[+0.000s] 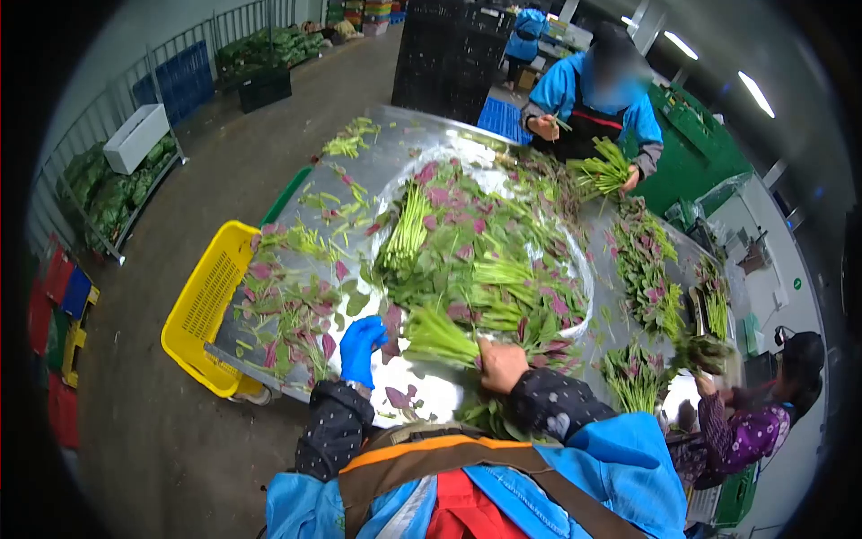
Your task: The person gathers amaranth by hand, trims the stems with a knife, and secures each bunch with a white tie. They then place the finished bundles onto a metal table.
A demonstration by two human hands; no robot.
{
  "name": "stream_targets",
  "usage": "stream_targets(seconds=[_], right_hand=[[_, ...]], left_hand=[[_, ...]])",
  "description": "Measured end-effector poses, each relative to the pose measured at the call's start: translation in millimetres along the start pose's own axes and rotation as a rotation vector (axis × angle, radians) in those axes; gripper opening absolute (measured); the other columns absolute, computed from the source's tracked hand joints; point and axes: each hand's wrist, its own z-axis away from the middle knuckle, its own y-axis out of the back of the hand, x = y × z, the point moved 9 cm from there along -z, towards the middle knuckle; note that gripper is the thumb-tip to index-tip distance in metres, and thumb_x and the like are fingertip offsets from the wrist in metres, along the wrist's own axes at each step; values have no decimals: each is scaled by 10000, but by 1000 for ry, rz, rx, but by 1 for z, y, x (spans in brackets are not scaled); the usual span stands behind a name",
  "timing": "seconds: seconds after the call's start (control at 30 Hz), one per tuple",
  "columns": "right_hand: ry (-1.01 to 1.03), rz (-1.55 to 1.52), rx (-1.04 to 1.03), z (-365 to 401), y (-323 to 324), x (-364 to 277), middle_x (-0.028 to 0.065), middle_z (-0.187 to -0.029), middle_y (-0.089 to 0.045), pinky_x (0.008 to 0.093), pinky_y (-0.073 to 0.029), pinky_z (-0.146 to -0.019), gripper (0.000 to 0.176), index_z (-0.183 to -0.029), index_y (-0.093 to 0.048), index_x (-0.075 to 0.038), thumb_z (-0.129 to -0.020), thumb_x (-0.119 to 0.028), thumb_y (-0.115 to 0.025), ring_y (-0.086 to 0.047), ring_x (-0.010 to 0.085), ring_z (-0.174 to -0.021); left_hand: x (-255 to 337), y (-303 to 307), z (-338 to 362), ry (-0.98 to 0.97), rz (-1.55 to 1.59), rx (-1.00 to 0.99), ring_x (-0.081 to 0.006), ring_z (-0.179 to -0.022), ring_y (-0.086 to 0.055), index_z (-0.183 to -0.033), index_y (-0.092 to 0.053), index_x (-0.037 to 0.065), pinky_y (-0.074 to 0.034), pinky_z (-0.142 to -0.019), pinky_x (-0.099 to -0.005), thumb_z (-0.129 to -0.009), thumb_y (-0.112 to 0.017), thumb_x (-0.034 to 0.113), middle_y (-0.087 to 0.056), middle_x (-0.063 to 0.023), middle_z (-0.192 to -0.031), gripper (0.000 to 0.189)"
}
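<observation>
My right hand, bare, is closed round a bunch of amaranth greens, its pale green stems pointing left over the near side of the table. To the left, my left hand in a blue glove has its fingers drawn together beside a purple leaf; whether anything is pinched in them I cannot make out. Beyond both hands lies a large heap of green and purple amaranth on clear plastic sheeting. One bundle of stems rests on the heap's left side.
Loose leaves and cut stems litter the left of the metal table. A yellow crate stands at its left edge. Bunches of greens line the right side. One co-worker across the table holds greens; another person works at right.
</observation>
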Motion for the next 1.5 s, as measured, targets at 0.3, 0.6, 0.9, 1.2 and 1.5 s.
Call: stream_targets(seconds=[0.3,0.6,0.9,1.2,1.5], right_hand=[[-16,87,-170,3,22,-6,165,-755,-626,428,-481,-600,401,-967,-534,-37,-602,-166,-639,-623,334,-713],[80,-714,-348,15,31,21,131,-900,-643,326,-465,-763,535,-1104,-539,-4,-606,-102,-710,-606,212,-839],[-173,-1282,-794,43,-19,53,64,-1157,-541,278,-483,-739,708,-1302,-407,-44,-651,-64,-685,-547,121,-918],[-159,-1277,-876,64,-77,44,72,-962,-611,251,-476,-698,707,-1317,-311,-6,-731,-128,-688,-588,128,-821],[-76,-1452,-913,84,-79,5,61,-1040,-641,296,-403,-883,274,-1040,-635,-5,-855,-193,-559,-553,145,-984]], left_hand=[[-9,-70,29,-158,-343,-276,-220,-1150,-435,-1320,-325,45,-398,-939,-365,-687,-785,143,-447,-136,-1244,788],[49,20,-11,-99,-247,106,-171,-589,-630,-960,-636,-14,-493,-520,-245,-778,-619,11,-656,-96,-802,184],[2,-70,45,47,-148,-358,-116,-715,-576,-1061,-560,26,-467,-638,-256,-797,-690,184,-615,-36,-801,334],[24,-138,73,-367,-994,-389,-183,-656,-590,-1083,-562,97,-483,-620,-295,-665,-781,352,-631,-71,-815,537],[18,-126,77,-355,-841,-493,-121,-663,-627,-882,-700,35,-501,-621,-263,-748,-717,126,-679,-62,-769,162]])
